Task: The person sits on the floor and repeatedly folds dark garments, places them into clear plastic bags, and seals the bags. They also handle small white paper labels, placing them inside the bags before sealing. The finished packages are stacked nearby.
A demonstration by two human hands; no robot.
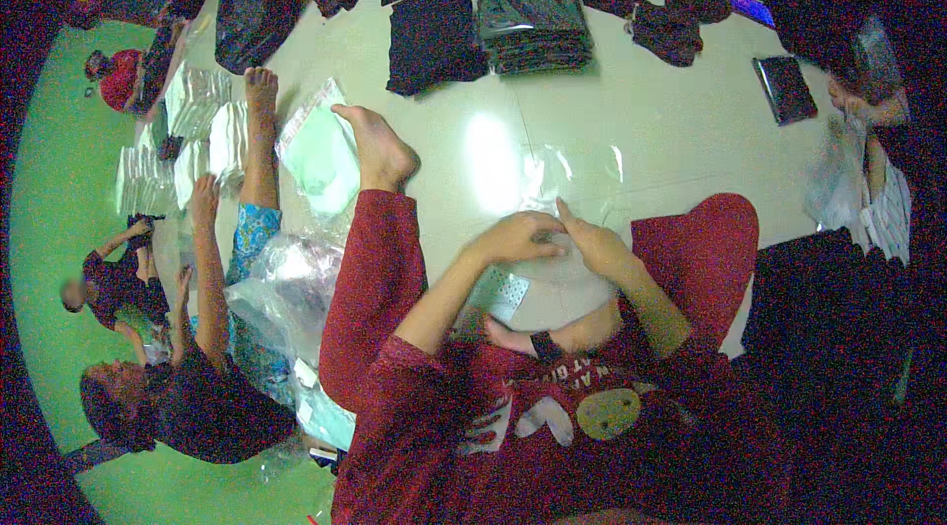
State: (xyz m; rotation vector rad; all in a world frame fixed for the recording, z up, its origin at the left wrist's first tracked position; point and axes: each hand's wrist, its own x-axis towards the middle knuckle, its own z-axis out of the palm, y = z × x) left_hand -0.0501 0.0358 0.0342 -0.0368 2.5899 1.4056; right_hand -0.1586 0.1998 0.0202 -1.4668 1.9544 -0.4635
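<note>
I sit on the floor with both hands together in front of my lap. A clear plastic bag [582,170] spreads over the floor just beyond my fingers, its outline hard to make out. My left hand [528,237] is closed, fingers curled inward at the bag's near edge. Close beside it, my right hand [597,244] pinches the same edge, its fingers pointing up and left. Below my left wrist, a white card with small dark marks [501,294] lies by my foot. How the fingers grip the thin film is partly hidden.
Stacked black packets in clear wrap [533,12] lie ahead, beside folded dark cloth [434,37]. A black bag [258,7] and white packet stacks [197,140] are at left. A co-worker [197,397] sits left by crumpled plastic [286,288]; another person's hand [878,109] is at right.
</note>
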